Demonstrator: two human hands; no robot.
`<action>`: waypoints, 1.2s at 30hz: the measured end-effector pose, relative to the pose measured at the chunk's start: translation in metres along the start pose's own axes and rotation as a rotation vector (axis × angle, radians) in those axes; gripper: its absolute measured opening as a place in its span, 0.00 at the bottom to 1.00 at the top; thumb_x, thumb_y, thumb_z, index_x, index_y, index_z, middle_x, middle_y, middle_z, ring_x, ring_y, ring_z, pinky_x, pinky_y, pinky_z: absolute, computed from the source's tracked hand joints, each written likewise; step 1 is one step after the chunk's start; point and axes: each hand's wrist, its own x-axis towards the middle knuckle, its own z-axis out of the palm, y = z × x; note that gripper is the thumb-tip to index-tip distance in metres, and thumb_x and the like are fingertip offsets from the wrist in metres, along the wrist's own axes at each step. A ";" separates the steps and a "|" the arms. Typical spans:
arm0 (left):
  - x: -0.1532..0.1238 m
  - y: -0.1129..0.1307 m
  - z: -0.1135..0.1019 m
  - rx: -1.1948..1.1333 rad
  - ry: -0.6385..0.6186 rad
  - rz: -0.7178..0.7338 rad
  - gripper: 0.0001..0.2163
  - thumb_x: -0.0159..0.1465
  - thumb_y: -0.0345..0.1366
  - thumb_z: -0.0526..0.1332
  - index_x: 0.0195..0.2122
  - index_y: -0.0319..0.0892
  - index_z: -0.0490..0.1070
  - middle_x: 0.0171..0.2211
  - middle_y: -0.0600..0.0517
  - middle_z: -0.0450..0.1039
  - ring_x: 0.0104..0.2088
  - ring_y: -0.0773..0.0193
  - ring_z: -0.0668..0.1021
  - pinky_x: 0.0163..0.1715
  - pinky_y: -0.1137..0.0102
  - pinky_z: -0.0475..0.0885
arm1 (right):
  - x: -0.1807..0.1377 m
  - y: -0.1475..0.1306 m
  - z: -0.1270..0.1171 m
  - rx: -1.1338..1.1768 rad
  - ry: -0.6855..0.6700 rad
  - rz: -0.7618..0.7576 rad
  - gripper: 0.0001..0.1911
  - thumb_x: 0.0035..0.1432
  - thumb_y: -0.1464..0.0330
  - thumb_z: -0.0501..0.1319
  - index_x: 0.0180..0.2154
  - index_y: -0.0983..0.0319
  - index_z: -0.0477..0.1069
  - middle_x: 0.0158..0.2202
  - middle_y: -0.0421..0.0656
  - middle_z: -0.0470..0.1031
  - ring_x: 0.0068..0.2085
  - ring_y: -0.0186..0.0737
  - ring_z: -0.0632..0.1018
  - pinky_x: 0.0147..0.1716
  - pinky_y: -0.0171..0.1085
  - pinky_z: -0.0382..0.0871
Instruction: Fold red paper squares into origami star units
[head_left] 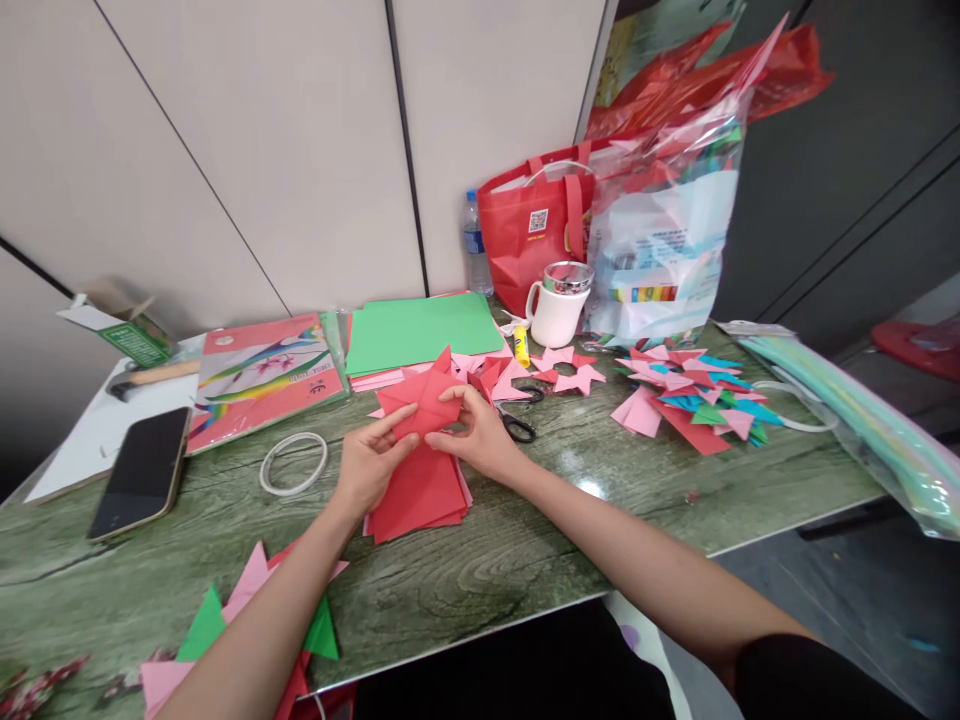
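Note:
A creased sheet of red paper (421,395) is held up between my two hands, with fold lines crossing its face. My left hand (375,455) pinches its left side between thumb and fingers. On the right side, my right hand (476,430) grips it the same way. Right below lies a stack of red paper (420,492), with pink edges showing under it. Behind the held sheet are folded pink and red pieces (499,378), partly covered by it. Black-handled scissors (519,428) rest just right of my right hand.
Green sheets (427,335), a white mug (560,305), a yellow glue stick (521,345) and a red bag (525,235) stand behind. Folded paper pieces (690,390) lie right; a paper wreath (322,628) sits under my left forearm. A phone (142,472) and white ring (294,464) are left.

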 end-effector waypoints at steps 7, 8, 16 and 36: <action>-0.002 -0.001 0.003 -0.053 -0.086 -0.059 0.27 0.45 0.35 0.69 0.48 0.37 0.71 0.35 0.46 0.78 0.34 0.60 0.78 0.36 0.69 0.74 | 0.000 0.008 0.001 -0.067 0.056 0.037 0.21 0.42 0.73 0.59 0.40 0.57 0.58 0.31 0.37 0.66 0.29 0.35 0.74 0.27 0.36 0.74; -0.002 -0.001 0.003 -0.061 -0.087 -0.066 0.27 0.45 0.36 0.69 0.49 0.37 0.70 0.36 0.45 0.78 0.36 0.59 0.78 0.37 0.68 0.74 | 0.000 0.009 0.001 -0.033 0.056 0.047 0.20 0.42 0.74 0.58 0.40 0.57 0.57 0.30 0.36 0.66 0.29 0.35 0.74 0.27 0.35 0.74; 0.001 0.005 -0.001 0.003 -0.053 -0.034 0.24 0.47 0.33 0.68 0.47 0.37 0.72 0.28 0.50 0.77 0.34 0.62 0.78 0.33 0.72 0.73 | 0.009 0.014 -0.005 0.066 0.070 0.064 0.15 0.40 0.76 0.52 0.34 0.58 0.64 0.33 0.38 0.69 0.28 0.35 0.74 0.28 0.36 0.74; 0.002 0.011 -0.002 -0.094 -0.062 -0.070 0.29 0.47 0.33 0.68 0.52 0.38 0.67 0.36 0.48 0.77 0.26 0.67 0.78 0.31 0.69 0.76 | 0.010 0.008 -0.013 -0.216 0.253 -0.144 0.08 0.48 0.71 0.58 0.33 0.61 0.73 0.34 0.42 0.77 0.38 0.41 0.75 0.43 0.40 0.67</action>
